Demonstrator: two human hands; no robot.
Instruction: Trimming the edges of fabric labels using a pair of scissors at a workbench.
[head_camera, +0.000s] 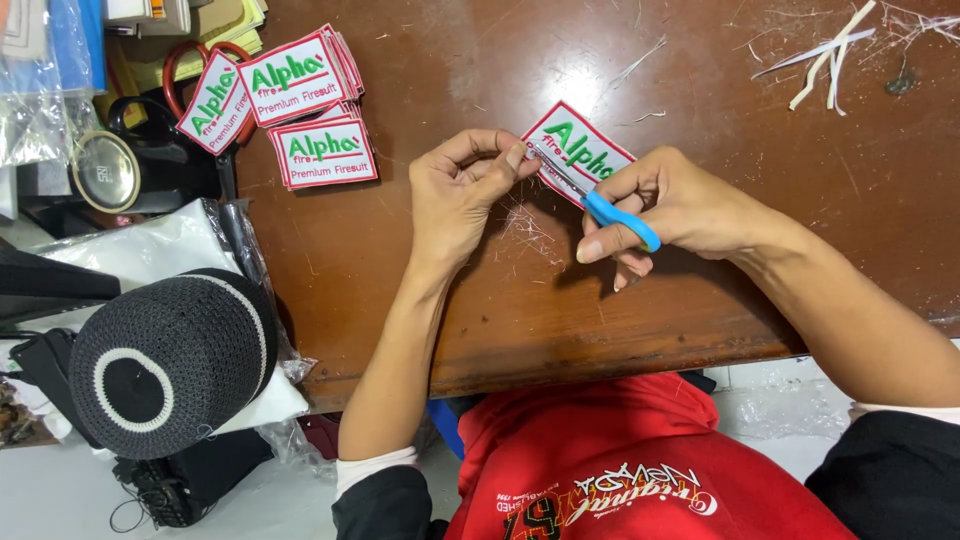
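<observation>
Left hand (455, 195) pinches the near corner of a white embroidered patch (578, 150) with red border and green lettering, fingers closed on it. Patch sits mid-surface, a bit toward the far edge, tilted, far end resting on the wood. Right hand (665, 205) grips blue-handled scissors (600, 200), fingers wrapped through the handles; blade tips sit at the patch edge right by the left thumb. Can't tell whether the blades are parted.

Risks: blades so close to the pinching fingertips could nick skin. A slip could cut into the red border stitching. Loose thread clippings (525, 225) lie under the hands. Stack of finished patches (300, 100) lies near the far-left corner, well apart.
</observation>
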